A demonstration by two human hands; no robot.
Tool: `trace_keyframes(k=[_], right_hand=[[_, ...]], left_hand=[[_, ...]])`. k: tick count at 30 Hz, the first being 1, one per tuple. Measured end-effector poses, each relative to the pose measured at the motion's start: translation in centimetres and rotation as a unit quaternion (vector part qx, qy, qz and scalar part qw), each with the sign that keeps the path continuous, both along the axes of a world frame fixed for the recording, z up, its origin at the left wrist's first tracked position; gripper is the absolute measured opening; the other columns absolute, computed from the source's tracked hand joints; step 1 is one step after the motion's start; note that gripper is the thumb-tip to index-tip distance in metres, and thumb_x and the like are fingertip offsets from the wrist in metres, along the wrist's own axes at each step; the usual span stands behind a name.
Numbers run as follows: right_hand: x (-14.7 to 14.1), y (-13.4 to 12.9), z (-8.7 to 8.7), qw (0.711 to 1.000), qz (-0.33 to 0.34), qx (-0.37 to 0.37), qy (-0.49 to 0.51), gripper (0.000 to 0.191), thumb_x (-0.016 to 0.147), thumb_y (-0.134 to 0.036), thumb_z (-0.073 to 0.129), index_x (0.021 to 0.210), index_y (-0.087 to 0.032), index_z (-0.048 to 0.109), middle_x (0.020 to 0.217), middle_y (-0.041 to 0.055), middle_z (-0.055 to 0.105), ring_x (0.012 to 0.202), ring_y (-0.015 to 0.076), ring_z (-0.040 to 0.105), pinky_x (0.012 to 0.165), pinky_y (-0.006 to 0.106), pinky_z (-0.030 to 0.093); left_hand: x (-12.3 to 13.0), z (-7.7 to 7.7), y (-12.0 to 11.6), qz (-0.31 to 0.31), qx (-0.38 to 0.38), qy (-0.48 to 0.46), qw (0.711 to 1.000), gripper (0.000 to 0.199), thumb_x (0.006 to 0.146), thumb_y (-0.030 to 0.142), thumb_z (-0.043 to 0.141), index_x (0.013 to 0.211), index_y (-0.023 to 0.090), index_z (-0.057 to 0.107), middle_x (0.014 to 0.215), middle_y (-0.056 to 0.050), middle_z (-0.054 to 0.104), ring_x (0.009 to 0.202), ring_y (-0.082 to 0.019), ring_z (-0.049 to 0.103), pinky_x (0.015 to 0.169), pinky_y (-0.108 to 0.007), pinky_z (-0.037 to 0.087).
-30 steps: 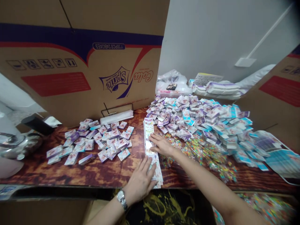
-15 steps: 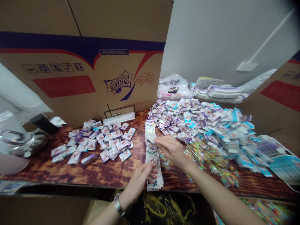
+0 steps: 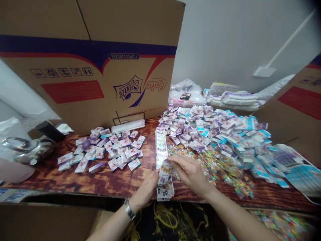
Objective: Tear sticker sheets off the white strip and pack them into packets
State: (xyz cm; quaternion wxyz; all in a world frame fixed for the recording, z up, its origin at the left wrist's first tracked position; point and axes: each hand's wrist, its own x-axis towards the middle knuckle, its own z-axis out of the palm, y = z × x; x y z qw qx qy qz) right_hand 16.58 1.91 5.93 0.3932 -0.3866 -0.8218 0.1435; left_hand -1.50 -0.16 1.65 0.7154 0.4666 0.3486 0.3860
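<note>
A long stack of white sticker sheets [image 3: 161, 144] printed with small coloured pictures lies on the table in front of me. One sticker sheet [image 3: 165, 174] is lifted and bent over, showing yellow and purple pictures. My right hand [image 3: 192, 172] pinches its upper right edge. On the other side, my left hand [image 3: 147, 188] is closed at the sheet's left edge, its fingertips partly hidden. Small bags of colourful candy [image 3: 218, 164] lie right of my right hand. To the left is a group of small white and purple boxes [image 3: 124, 152].
A large pile of similar small boxes [image 3: 213, 125] covers the back right. A big cardboard carton [image 3: 82, 90] stands behind, with another carton [image 3: 301, 103] at the right. A metal kettle [image 3: 32, 150] sits at the left, and flat unfolded boxes [image 3: 303, 177] at the right edge.
My right hand has come nearer me, bending a sticker sheet over. My left hand's loose fingers have closed at the sheet's left edge.
</note>
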Motion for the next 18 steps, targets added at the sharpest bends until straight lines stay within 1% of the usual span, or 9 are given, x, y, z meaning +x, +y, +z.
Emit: trace_keyframes(k=[2, 3, 5, 8, 10, 12, 15, 16, 18], right_hand=[[-0.3, 1.1, -0.5, 1.0, -0.018, -0.002, 0.01, 0.022, 0.091, -0.022, 0.047, 0.108, -0.023, 0.062, 0.095, 0.0037, 0.07, 0.085, 0.0164, 0.066, 0.075, 0.031, 0.053], [-0.5, 1.4, -0.7, 1.0, -0.022, 0.002, 0.015, 0.023, 0.091, -0.022, 0.047, 0.109, -0.023, 0.062, 0.096, 0.0036, 0.07, 0.086, 0.0164, 0.066, 0.076, 0.031, 0.053], [-0.7, 1.5, -0.9, 0.999, -0.033, 0.026, 0.021, 0.023, 0.091, -0.02, 0.047, 0.109, -0.022, 0.062, 0.095, 0.0044, 0.069, 0.086, 0.0165, 0.065, 0.077, 0.031, 0.053], [-0.7, 0.7, -1.1, 0.993, -0.011, 0.114, -0.005, 0.026, 0.089, -0.013, 0.048, 0.11, -0.02, 0.062, 0.092, 0.0065, 0.068, 0.086, 0.0168, 0.064, 0.076, 0.031, 0.053], [-0.7, -0.2, -1.2, 0.984, 0.04, 0.164, -0.057, 0.029, 0.088, -0.011, 0.049, 0.114, -0.018, 0.059, 0.093, 0.0083, 0.068, 0.089, 0.0183, 0.062, 0.077, 0.033, 0.053], [-0.8, -1.1, -1.6, 0.973, 0.078, 0.186, -0.109, 0.03, 0.089, -0.011, 0.048, 0.117, -0.017, 0.057, 0.094, 0.0095, 0.068, 0.092, 0.0199, 0.061, 0.08, 0.036, 0.053], [-1.0, -1.8, -2.5, 0.967, 0.071, 0.183, -0.161, 0.031, 0.089, -0.011, 0.045, 0.118, -0.016, 0.056, 0.099, 0.0108, 0.067, 0.098, 0.0218, 0.059, 0.088, 0.041, 0.05], [-1.0, -1.9, -2.7, 0.966, 0.068, 0.182, -0.171, 0.031, 0.089, -0.011, 0.045, 0.118, -0.016, 0.056, 0.101, 0.0111, 0.067, 0.099, 0.0222, 0.059, 0.09, 0.043, 0.049], [-1.0, -1.9, -3.1, 0.966, 0.074, 0.176, -0.177, 0.03, 0.09, -0.011, 0.044, 0.116, -0.015, 0.057, 0.1, 0.0111, 0.067, 0.099, 0.0223, 0.059, 0.09, 0.043, 0.048]], left_hand=[[-0.3, 0.3, -0.2, -0.023, 0.068, 0.063, 0.995, 0.047, 0.077, 0.055, 0.057, 0.097, 0.014, 0.064, 0.083, -0.007, 0.066, 0.072, -0.019, 0.058, 0.066, -0.028, 0.045], [-0.3, 0.4, -0.2, -0.022, 0.085, 0.09, 0.992, 0.041, 0.076, 0.051, 0.061, 0.093, 0.014, 0.065, 0.081, -0.005, 0.065, 0.071, -0.018, 0.057, 0.065, -0.027, 0.044], [-0.3, 0.4, -0.1, -0.013, 0.075, 0.108, 0.991, 0.033, 0.078, 0.045, 0.061, 0.083, 0.013, 0.065, 0.076, -0.004, 0.064, 0.07, -0.017, 0.056, 0.065, -0.026, 0.043], [0.2, 0.1, 0.0, 0.02, -0.041, 0.013, 0.999, 0.034, 0.082, 0.046, 0.057, 0.086, 0.013, 0.065, 0.082, -0.005, 0.065, 0.074, -0.018, 0.058, 0.068, -0.029, 0.046], [0.8, -0.2, 0.0, 0.058, -0.134, -0.081, 0.986, 0.038, 0.079, 0.048, 0.06, 0.095, 0.013, 0.064, 0.09, -0.007, 0.065, 0.078, -0.019, 0.06, 0.069, -0.03, 0.048], [1.2, -0.3, 0.0, 0.076, -0.203, -0.159, 0.963, 0.045, 0.08, 0.054, 0.055, 0.1, 0.014, 0.064, 0.094, -0.007, 0.065, 0.08, -0.018, 0.06, 0.07, -0.029, 0.048], [1.6, -0.2, 0.0, 0.063, -0.242, -0.221, 0.943, 0.054, 0.084, 0.061, 0.042, 0.105, 0.015, 0.063, 0.093, -0.007, 0.065, 0.077, -0.016, 0.059, 0.068, -0.026, 0.047], [1.7, -0.2, 0.0, 0.06, -0.245, -0.225, 0.941, 0.053, 0.084, 0.06, 0.043, 0.104, 0.015, 0.063, 0.092, -0.007, 0.065, 0.077, -0.015, 0.059, 0.068, -0.026, 0.047], [1.8, -0.3, 0.0, 0.074, -0.243, -0.214, 0.943, 0.044, 0.082, 0.054, 0.054, 0.098, 0.014, 0.065, 0.088, -0.006, 0.064, 0.077, -0.015, 0.058, 0.068, -0.024, 0.046]])
